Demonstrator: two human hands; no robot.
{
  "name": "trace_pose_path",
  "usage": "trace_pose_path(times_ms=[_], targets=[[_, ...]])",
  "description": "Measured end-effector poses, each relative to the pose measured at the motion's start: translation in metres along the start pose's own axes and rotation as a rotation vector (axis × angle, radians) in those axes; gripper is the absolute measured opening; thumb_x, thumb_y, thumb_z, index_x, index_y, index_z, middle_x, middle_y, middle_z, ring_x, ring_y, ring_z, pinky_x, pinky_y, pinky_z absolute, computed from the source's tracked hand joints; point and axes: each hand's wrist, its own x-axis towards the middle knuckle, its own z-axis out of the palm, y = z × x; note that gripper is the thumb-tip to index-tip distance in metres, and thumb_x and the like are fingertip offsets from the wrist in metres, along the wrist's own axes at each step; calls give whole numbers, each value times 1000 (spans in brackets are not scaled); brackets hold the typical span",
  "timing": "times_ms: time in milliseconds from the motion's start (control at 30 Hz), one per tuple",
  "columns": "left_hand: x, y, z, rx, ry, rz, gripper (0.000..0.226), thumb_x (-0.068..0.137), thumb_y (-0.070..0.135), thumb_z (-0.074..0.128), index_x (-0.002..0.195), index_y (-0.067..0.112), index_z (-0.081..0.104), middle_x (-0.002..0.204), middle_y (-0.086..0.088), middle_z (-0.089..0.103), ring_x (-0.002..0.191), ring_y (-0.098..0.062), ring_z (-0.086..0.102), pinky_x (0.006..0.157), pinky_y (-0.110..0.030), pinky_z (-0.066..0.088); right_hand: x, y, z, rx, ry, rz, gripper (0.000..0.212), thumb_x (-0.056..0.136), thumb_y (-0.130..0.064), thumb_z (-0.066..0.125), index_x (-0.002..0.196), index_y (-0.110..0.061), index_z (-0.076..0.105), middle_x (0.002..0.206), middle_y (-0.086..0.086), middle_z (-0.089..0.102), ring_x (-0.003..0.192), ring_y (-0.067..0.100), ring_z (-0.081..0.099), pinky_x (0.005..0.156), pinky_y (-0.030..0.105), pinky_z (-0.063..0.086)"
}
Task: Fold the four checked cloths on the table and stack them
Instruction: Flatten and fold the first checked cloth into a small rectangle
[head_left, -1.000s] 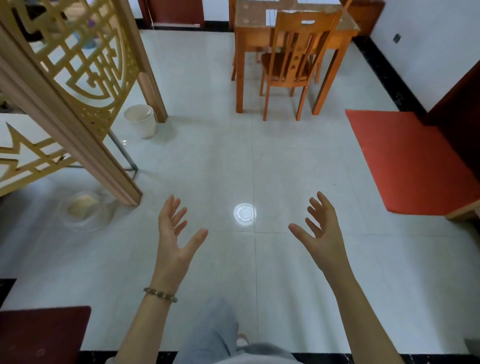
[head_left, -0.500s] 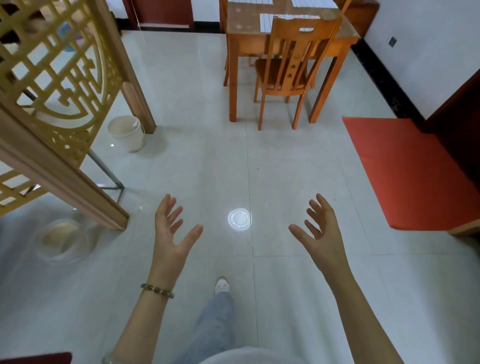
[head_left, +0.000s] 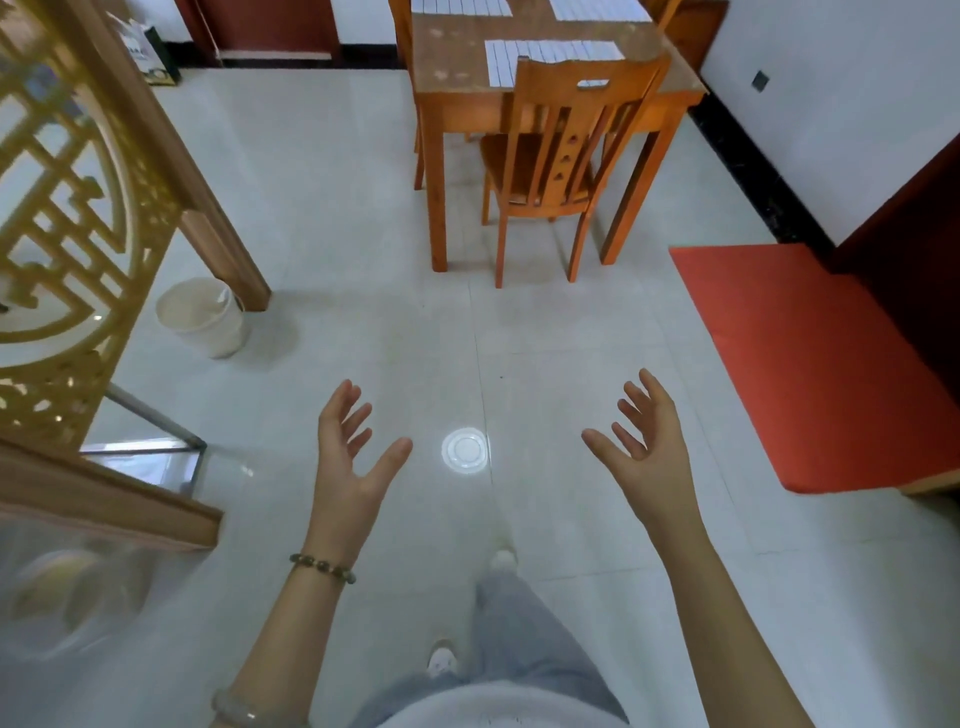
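Risk one: the wooden chair (head_left: 550, 156) stood tucked in at the near side of the table (head_left: 452, 73), its top rail overlapping the nearest checked cloth (head_left: 550, 54). My guess is that a reach over it could drag that cloth askew.
Risk two: the cloths looked thin. Lifting one edge may make a cloth slide on the table top and skew the fold.
Risk three: only three cloths showed. The table's far end was cut off, so the fourth could be missed.
Cloth look: white with fine blue grid lines, each lying flat as a rectangle. None were stacked.
Cloth place: all on the table top, with the far-left checked cloth (head_left: 460, 6) and far-right checked cloth (head_left: 597, 8) beyond the nearest one.
Left hand (head_left: 348, 462): well short of the table, over floor tile, fingers apart, holding nothing.
Right hand (head_left: 649, 447): same distance back, fingers apart, holding nothing.
Around: a red mat (head_left: 810, 364) right of the table and a white bucket (head_left: 200, 317) to its left.
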Motion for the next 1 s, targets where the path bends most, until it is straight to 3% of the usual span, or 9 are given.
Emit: trace_pose_path(times_ms=[300,733,1000], targets=[[165,13,87,-4,14,-7,77,72,32,67,139,30,29,146,4,35,130,-15,43,108,-39,39,181,3,-1,3,-28,17,79,79,-14,75,142,-33,32,140,-10,42,128,9,45,104,28,42],[372,26,191,-13,-13,11,76,76,30,67,141,30,28,143,10,37,128,-9,44,106,-33,40,407,-8,-11,-5,-54,26,76,80,-11,75,138,-37,32,140,-10,43,129,9,44,106,32,42],[526,32,245,-12,-55,48,75,75,32,66,140,32,28,144,8,36,129,-9,44,106,-33,40,558,-17,1,-10,18,22,79,80,-12,75,144,-28,32,140,-8,43,130,11,44,105,32,42]])
